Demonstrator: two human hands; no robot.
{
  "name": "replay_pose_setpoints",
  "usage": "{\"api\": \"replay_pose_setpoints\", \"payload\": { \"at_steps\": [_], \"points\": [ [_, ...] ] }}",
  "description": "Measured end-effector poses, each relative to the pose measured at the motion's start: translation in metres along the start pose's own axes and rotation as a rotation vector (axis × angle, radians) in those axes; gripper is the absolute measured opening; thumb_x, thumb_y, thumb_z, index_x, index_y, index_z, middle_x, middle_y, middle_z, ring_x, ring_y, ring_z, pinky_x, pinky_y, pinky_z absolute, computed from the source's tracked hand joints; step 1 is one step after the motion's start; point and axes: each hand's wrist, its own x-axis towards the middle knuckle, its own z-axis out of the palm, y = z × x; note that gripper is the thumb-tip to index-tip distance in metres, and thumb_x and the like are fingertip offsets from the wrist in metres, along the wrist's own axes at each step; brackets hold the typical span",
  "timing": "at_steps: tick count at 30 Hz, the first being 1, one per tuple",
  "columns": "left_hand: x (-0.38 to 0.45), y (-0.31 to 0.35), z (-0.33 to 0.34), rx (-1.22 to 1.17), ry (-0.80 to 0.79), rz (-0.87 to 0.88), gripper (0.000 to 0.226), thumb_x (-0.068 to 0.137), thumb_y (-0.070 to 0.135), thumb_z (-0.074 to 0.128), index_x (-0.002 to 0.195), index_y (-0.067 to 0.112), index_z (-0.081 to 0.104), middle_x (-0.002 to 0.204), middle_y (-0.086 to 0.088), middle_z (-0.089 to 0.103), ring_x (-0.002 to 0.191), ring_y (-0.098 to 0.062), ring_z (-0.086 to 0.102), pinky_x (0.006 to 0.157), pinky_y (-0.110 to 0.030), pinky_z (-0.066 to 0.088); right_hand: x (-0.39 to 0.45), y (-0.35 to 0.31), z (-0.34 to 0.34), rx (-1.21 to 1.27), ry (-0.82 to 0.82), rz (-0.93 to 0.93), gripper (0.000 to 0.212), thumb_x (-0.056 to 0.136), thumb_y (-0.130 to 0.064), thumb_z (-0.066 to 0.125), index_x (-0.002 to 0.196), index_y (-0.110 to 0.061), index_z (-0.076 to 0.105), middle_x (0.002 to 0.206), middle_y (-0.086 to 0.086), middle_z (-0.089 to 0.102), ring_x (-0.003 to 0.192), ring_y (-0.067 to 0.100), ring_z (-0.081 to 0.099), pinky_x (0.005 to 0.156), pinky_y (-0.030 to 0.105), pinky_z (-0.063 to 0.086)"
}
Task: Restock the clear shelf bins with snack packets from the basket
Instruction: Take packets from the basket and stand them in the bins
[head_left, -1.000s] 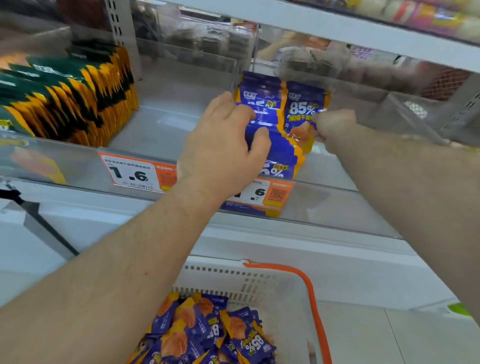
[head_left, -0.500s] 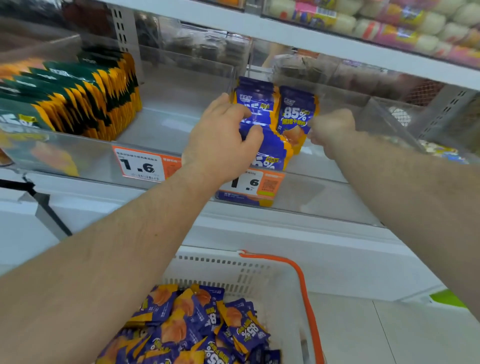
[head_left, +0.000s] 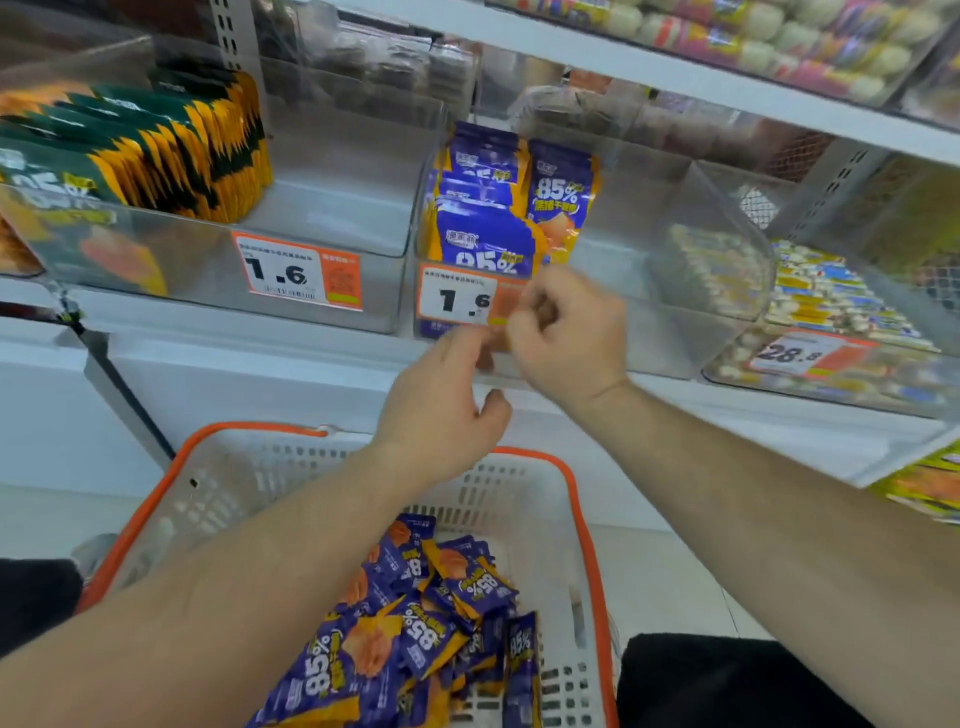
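Both hands sit mid-frame in front of the clear bin's (head_left: 613, 291) price-tagged front wall, and neither carries a packet: the left hand (head_left: 441, 410) has loosely curled, relaxed fingers and nothing in it, while the right hand (head_left: 571, 338) is curled into a loose fist just above and to the right of it, with nothing visibly held, though motion blur at the fingertips leaves some doubt. The relation that matters is vertical: the loose snack packets (head_left: 415, 623) lie in the basket (head_left: 576, 499) at the bottom centre of the frame, directly below the hands, while the bin to be filled is directly above them. The left hand is lower in the frame and its forearm already crosses over the basket, so it looks the nearer one for the next pick. The packets in the basket are a jumbled heap, long axes pointing every way, some face up and some on edge; they are small flat pouches, purple-blue with orange-yellow edges, a large "85%" and a picture of an orange snack. The stocked packets (head_left: 488, 213) stand upright at the left end of the bin, faces to the front, in short rows; the rest of that bin to the right looks unfilled, so the job seems far from done
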Motion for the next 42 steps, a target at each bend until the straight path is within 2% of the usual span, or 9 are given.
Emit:
{"api": "replay_pose_setpoints", "payload": {
  "at_steps": [7, 10, 14, 21, 29, 34, 37, 39, 42],
  "points": [
    [-0.064, -0.073, 0.031, 0.256, -0.748, -0.406, 0.047, 0.09, 0.028, 0.055, 0.133, 0.02, 0.041, 0.121, -0.001, 0.056, 0.097, -0.019, 0.057, 0.08, -0.036, 0.05, -0.113, 0.027, 0.037, -0.204, -0.8, -0.148, 0.025, 0.075, -0.029, 0.041, 0.071, -0.014, 0.06, 0.069, 0.003, 0.061, 0.06, 0.028, 0.058, 0.053, 0.031, 0.044],
    [-0.085, -0.097, 0.04, 0.279, -0.829, -0.51, 0.042, 0.089, 0.027, 0.053, 0.129, 0.017, 0.045, 0.099, 0.002, 0.059, 0.082, -0.016, 0.058, 0.068, -0.034, 0.051, -0.143, 0.04, 0.05, -0.36, -1.286, 0.05, 0.014, 0.089, -0.026, 0.05, 0.087, -0.016, 0.06, 0.084, 0.003, 0.061, 0.077, 0.024, 0.057, 0.065, 0.034, 0.047],
    [-0.095, -0.114, 0.05, 0.219, -0.892, -0.574, 0.055, 0.091, 0.026, 0.054, 0.143, 0.02, 0.037, 0.129, -0.002, 0.057, 0.096, -0.017, 0.059, 0.08, -0.038, 0.055, -0.209, 0.064, 0.078, -0.476, -1.623, 0.368, 0.02, 0.086, -0.027, 0.053, 0.069, -0.017, 0.053, 0.065, 0.003, 0.05, 0.061, 0.023, 0.051, 0.054, 0.033, 0.043],
    [-0.101, -0.126, 0.063, 0.133, -0.966, -0.606, 0.05, 0.094, 0.025, 0.051, 0.141, 0.021, 0.037, 0.105, -0.003, 0.06, 0.083, -0.024, 0.066, 0.069, -0.048, 0.057, -0.283, 0.078, 0.09, -0.406, -1.607, 0.891, 0.09, 0.074, -0.068, 0.063, 0.144, -0.019, 0.034, 0.137, 0.007, 0.05, 0.113, 0.028, 0.055, 0.087, 0.039, 0.051],
    [-0.103, -0.125, 0.064, 0.195, -0.998, -0.542, 0.041, 0.095, 0.025, 0.049, 0.135, 0.019, 0.044, 0.108, -0.002, 0.058, 0.091, -0.02, 0.06, 0.081, -0.045, 0.055, -0.278, 0.05, 0.077, -0.436, -1.544, 0.727, 0.018, 0.095, -0.031, 0.055, 0.094, -0.013, 0.055, 0.095, 0.007, 0.062, 0.094, 0.028, 0.063, 0.063, 0.033, 0.044],
    [-0.106, -0.116, 0.06, 0.235, -1.054, -0.482, 0.039, 0.093, 0.028, 0.054, 0.131, 0.02, 0.048, 0.115, -0.001, 0.055, 0.1, -0.019, 0.056, 0.087, -0.041, 0.054, -0.245, 0.033, 0.068, -0.446, -1.55, 0.647, 0.018, 0.093, -0.012, 0.045, 0.075, -0.016, 0.049, 0.069, 0.003, 0.049, 0.073, 0.027, 0.057, 0.055, 0.033, 0.041],
    [-0.111, -0.114, 0.057, 0.213, -1.029, -0.472, 0.063, 0.087, 0.045, 0.061, 0.142, 0.023, 0.039, 0.133, -0.001, 0.049, 0.116, -0.02, 0.052, 0.095, -0.041, 0.051, -0.207, 0.025, 0.067, -0.36, -1.392, 0.846, 0.028, 0.092, -0.014, 0.046, 0.065, -0.012, 0.051, 0.07, 0.005, 0.055, 0.068, 0.025, 0.058, 0.051, 0.03, 0.039],
    [-0.114, -0.109, 0.056, 0.22, -0.996, -0.461, 0.082, 0.078, 0.061, 0.062, 0.146, 0.027, 0.031, 0.143, 0.001, 0.042, 0.125, -0.02, 0.047, 0.099, -0.043, 0.048, -0.178, 0.015, 0.065, -0.235, -1.332, 0.996, 0.021, 0.093, -0.01, 0.047, 0.084, -0.003, 0.065, 0.085, 0.01, 0.066, 0.07, 0.024, 0.059, 0.057, 0.029, 0.044],
    [-0.111, -0.093, 0.054, 0.227, -0.858, -0.438, 0.071, 0.081, 0.059, 0.06, 0.139, 0.025, 0.038, 0.135, 0.0, 0.049, 0.117, -0.021, 0.053, 0.093, -0.04, 0.05, -0.146, 0.004, 0.057, -0.004, -1.229, 1.26, 0.027, 0.096, -0.016, 0.042, 0.097, 0.001, 0.063, 0.09, 0.014, 0.07, 0.068, 0.026, 0.065, 0.067, 0.032, 0.056]
  ]
}}
